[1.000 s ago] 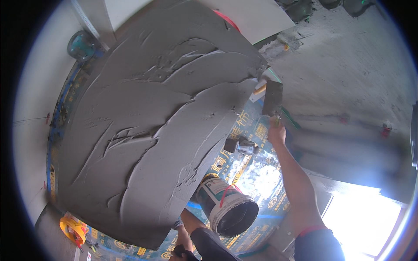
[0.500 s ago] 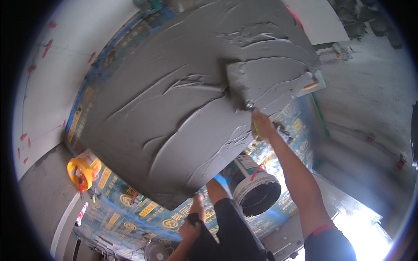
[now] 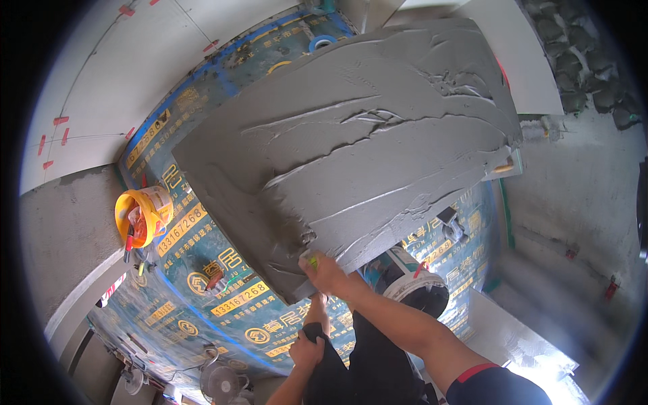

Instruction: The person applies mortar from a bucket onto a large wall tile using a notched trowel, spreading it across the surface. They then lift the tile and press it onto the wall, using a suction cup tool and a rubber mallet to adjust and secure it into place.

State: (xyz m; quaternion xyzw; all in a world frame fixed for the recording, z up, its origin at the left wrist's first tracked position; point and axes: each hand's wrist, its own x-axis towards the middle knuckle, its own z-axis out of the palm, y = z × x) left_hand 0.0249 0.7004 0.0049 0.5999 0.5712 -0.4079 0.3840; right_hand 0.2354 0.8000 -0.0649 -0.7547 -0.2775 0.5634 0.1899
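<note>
One flat grey trowel (image 3: 308, 236), probably stiff and light, its yellow-green handle (image 3: 310, 258) clasped in my right hand (image 3: 323, 273) as the place to grip, at the near-left end of wide, soft, likely dragging grey mortar (image 3: 385, 172); my left hand (image 3: 307, 349) curled closed, contents unclear.

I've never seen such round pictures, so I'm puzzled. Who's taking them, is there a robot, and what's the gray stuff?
No robot here, just a person working bare-handed. A camera on the person's head looks down; its wide lens bends straight edges. The right hand holds a trowel on thick gray paste spread over a big panel. The left hand is curled, away from the paste; I can't tell whether it holds anything. On the left is a yellow bucket; on the right, partly hidden, a white-rimmed bucket.
</note>
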